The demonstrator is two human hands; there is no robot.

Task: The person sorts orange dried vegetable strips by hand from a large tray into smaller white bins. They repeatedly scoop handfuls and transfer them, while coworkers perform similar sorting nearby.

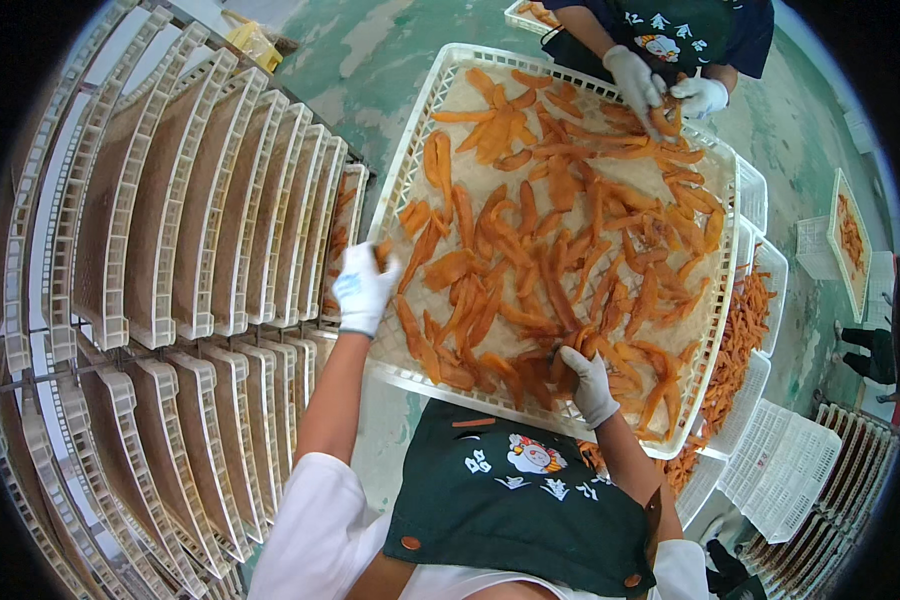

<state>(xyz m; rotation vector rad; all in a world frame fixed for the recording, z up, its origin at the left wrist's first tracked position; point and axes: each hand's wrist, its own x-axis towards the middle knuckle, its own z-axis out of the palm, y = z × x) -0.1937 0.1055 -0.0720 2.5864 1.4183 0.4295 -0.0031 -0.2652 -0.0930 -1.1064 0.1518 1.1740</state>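
A white plastic mesh tray lies before me, spread with flat orange strips that look like dried sweet potato. My left hand, in a white glove, is at the tray's left edge with a small orange piece between thumb and fingers. Near the front edge, my gloved right hand grips a few strips over the pile. Some strips lie singly and others overlap in heaps. The fingertips of my right hand are partly hidden by the strips.
A rack of stacked trays stands close on the left. Across the tray, a co-worker's gloved hands handle strips. White crates and a heap of orange strips are at the right. A yellow object lies on the floor.
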